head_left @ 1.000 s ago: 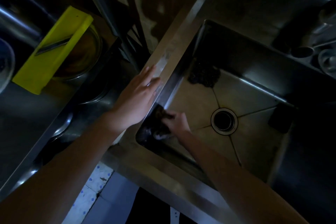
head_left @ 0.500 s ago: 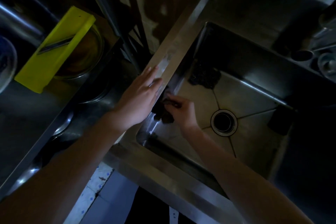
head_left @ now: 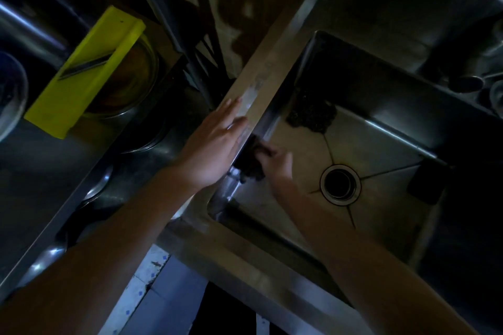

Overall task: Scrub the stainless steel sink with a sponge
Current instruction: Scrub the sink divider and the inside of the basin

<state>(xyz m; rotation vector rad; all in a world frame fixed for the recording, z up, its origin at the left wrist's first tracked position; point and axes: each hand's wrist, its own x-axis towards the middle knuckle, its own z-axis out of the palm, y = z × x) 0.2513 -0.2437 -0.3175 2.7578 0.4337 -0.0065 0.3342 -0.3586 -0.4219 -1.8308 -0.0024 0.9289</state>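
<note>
The stainless steel sink (head_left: 381,149) fills the right half of the dim head view, with a round drain (head_left: 340,184) in its floor. My right hand (head_left: 277,163) is down inside the basin and grips a dark sponge (head_left: 249,160), held against the sink's left inner wall just under the rim. My left hand (head_left: 215,144) lies flat with straight fingers on the sink's left rim (head_left: 261,81), directly above the sponge.
A dark scouring pad (head_left: 311,114) lies in the basin's far left corner and a dark block (head_left: 427,182) sits at its right side. A yellow slicer (head_left: 84,71) rests over a bowl (head_left: 130,84) on the left counter. Utensils (head_left: 479,84) crowd the far right.
My right hand has carried the sponge from the sink's near-left bottom corner up along the left wall to just under the rim. My left hand has stayed on the rim.
</note>
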